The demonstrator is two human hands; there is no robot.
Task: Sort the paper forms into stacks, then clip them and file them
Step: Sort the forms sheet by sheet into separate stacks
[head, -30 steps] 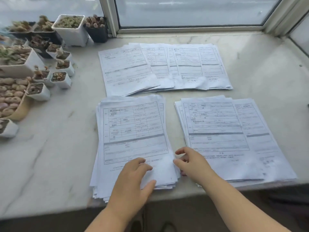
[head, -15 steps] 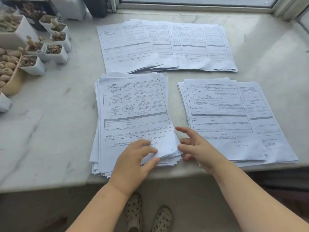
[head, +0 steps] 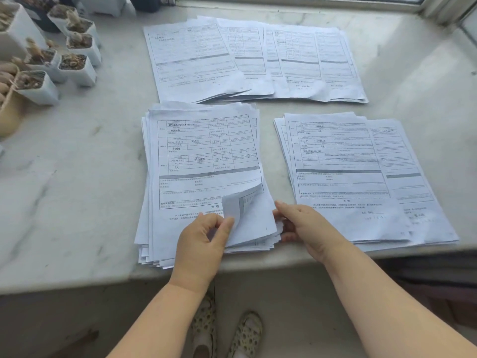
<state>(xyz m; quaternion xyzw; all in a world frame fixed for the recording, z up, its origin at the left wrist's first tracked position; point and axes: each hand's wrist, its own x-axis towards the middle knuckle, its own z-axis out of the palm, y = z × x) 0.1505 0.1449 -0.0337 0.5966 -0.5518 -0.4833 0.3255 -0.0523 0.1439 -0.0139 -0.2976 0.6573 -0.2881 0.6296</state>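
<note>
A thick stack of printed forms (head: 204, 156) lies at the near middle of the marble sill (head: 77, 156). My left hand (head: 204, 244) pinches the lower right corner of the top sheet (head: 244, 202) and curls it up. My right hand (head: 304, 228) rests at the stack's right edge, fingers against the paper. A thinner fanned stack (head: 361, 171) lies to the right. Several overlapping forms (head: 247, 58) are spread at the back.
Small white pots with succulents (head: 74, 65) crowd the back left of the sill. A window frame (head: 309, 1) runs along the far edge. The sill's front edge is just under my wrists, with my feet (head: 227, 334) on the floor below.
My left hand has gripped the top sheet's corner and folded it upward. My right hand shifted slightly to the stack's edge. The camera tilted further down.
</note>
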